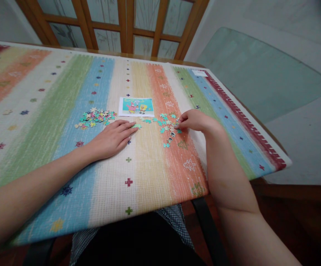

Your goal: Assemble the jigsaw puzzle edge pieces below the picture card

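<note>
My left hand (114, 137) lies flat on the tablecloth, fingers stretched out. Its fingertips reach a few green-teal jigsaw pieces (137, 126). To its left is a dense pile of mixed-colour jigsaw pieces (98, 117). On the orange stripe, my right hand (191, 121) is bent down with thumb and fingers pinched together at a small jigsaw piece (176, 126), partly hidden by the fingertips. Loose teal and pale pieces (164, 122) are scattered beside that hand. Above and between both hands rests a picture card (136, 107) with a pink and a yellow cartoon figure.
A striped tablecloth (149, 166) covers the table, whose front edge is close to my lap. A small white paper (199, 73) lies near the far right edge. Wooden glazed doors (124, 27) stand behind the table, and a pale green panel (263, 70) is at the right.
</note>
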### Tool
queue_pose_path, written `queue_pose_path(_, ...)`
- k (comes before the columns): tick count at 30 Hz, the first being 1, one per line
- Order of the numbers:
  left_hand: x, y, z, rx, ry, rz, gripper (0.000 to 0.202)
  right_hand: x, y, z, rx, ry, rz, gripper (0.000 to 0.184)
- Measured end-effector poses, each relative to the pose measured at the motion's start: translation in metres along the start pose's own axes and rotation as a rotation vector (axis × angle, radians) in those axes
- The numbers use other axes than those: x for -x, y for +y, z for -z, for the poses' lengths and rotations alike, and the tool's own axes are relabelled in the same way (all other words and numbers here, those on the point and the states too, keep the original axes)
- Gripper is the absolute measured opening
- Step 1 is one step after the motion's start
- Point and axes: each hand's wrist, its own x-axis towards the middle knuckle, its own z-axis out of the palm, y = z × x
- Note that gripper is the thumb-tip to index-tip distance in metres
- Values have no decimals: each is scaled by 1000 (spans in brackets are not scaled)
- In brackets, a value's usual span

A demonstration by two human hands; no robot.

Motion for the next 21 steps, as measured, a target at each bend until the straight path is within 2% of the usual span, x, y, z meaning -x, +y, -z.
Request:
queue_pose_path(5,0,0,-1,-2,10,-4,49,9,-21,-2,-235,83,99,30)
queue_pose_path(9,0,0,0,4,6,-3,49,7,-50,-22,-307,56,201,23)
queue_pose_path(12,-1,1,0,-10,5,-5,48,-4,-68,-44,-240,28,311,17)
queue_pose_path(15,-2,2,0,-25,5,-4,48,-16,-79,-60,-96,54,408,20)
queue_pose_path(21,-2,2,0,-39,-4,-10,49,-22,-89,-65,103,171,454,11)
